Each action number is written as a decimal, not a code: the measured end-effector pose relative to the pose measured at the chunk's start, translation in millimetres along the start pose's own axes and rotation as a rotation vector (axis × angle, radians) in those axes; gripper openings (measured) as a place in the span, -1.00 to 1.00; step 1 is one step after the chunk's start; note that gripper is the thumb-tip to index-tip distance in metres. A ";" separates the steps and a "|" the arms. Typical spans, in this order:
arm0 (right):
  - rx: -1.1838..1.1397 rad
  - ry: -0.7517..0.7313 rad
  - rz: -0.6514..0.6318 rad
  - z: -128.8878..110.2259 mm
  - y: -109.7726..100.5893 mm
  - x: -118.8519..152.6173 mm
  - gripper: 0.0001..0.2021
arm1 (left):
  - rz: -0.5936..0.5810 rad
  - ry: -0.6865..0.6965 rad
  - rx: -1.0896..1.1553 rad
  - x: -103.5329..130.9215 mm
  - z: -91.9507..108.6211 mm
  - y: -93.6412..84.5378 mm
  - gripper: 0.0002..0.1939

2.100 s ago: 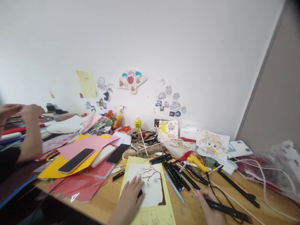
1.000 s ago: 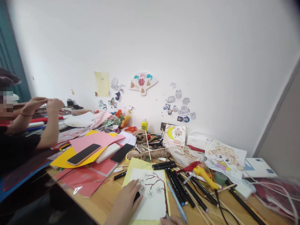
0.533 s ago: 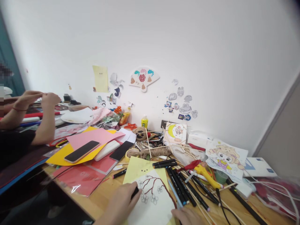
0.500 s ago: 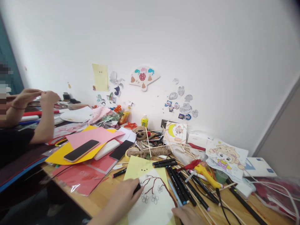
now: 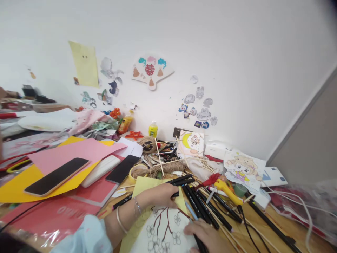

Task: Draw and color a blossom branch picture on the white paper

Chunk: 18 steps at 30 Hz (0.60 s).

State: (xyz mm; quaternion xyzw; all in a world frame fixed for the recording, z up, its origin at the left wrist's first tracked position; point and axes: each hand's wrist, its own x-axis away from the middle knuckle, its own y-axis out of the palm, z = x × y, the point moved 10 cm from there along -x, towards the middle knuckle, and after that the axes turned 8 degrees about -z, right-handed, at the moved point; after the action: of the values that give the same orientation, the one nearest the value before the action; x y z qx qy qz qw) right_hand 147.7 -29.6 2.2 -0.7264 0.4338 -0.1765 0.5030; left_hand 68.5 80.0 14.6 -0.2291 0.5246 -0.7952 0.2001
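My left hand (image 5: pixel 164 195) is closed round a small black thing, perhaps a marker or its cap, above the top of the drawing (image 5: pixel 168 228). The drawing shows dark red branches and outlined flowers, on a yellow sheet (image 5: pixel 140 188). At the drawing's right edge, my right hand (image 5: pixel 204 233) has its fingers bent round a black marker (image 5: pixel 200 244), which points down toward the table's front. A light blue pen (image 5: pixel 191 211) lies just beyond this hand. Several black markers (image 5: pixel 202 203) are in a row to the right of the drawing.
Two phones (image 5: pixel 56 177) and a pink sheet (image 5: pixel 71 154) are at left. Twine (image 5: pixel 168 168), thin sticks and a yellow bottle (image 5: pixel 153 129) stand or lie toward the wall. A yellow rubber chicken (image 5: pixel 229 191) and white cables (image 5: pixel 302 203) are at right.
The view has shifted right and closer. My left hand has moved up over the drawing's top edge, and its bracelets and sleeve now show. The other person's hands have left view.
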 end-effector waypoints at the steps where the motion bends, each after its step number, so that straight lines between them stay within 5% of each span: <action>1: -0.015 0.009 0.009 0.8 -3.4 -3.0 -0.74 | -0.013 0.002 -0.006 1.7 0.2 3.0 -0.79; 6: -0.183 0.104 0.277 11.3 -21.6 -16.4 -0.65 | 0.061 -0.079 0.025 11.1 -8.1 5.1 -0.77; 10: -0.222 0.199 0.486 13.8 -33.2 -18.4 -0.76 | 0.076 -0.097 0.043 13.1 -13.1 7.4 -0.80; 18: -0.440 0.417 0.391 39.7 4.6 -21.7 -0.85 | 0.056 -0.138 0.000 9.7 -22.0 10.2 -0.82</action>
State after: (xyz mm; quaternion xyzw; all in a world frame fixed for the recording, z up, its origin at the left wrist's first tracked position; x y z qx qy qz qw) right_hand 160.9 10.3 -15.1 -0.6689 0.6855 -0.1239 0.2595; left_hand 48.7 87.1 -0.9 -0.2689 0.5157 -0.7715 0.2578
